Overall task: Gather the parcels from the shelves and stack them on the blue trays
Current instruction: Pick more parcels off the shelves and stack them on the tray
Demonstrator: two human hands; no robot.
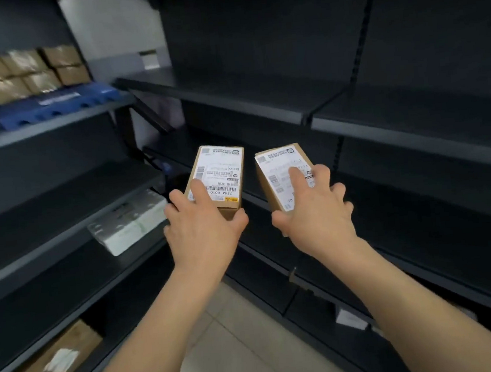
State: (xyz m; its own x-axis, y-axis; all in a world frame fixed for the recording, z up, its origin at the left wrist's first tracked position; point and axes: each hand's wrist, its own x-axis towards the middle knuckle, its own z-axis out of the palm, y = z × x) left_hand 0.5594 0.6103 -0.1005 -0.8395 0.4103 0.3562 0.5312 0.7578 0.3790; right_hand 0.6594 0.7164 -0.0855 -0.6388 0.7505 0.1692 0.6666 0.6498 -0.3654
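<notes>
My left hand (202,228) grips a small brown parcel (219,170) with a white shipping label on top. Beside it, my right hand (314,209) grips a second brown labelled parcel (278,168). Both parcels are held in the air in the corner between two dark shelf units. On an upper shelf at the far left lies a blue tray (53,106). Several tape-wrapped brown parcels (26,73) are stacked on it in two rows.
Dark metal shelves (350,108) run along the left and right sides. A white plastic-wrapped pack (128,222) lies on a left middle shelf. A large brown carton (46,366) sits on the bottom left shelf. Pale floor tiles (239,334) show between my forearms.
</notes>
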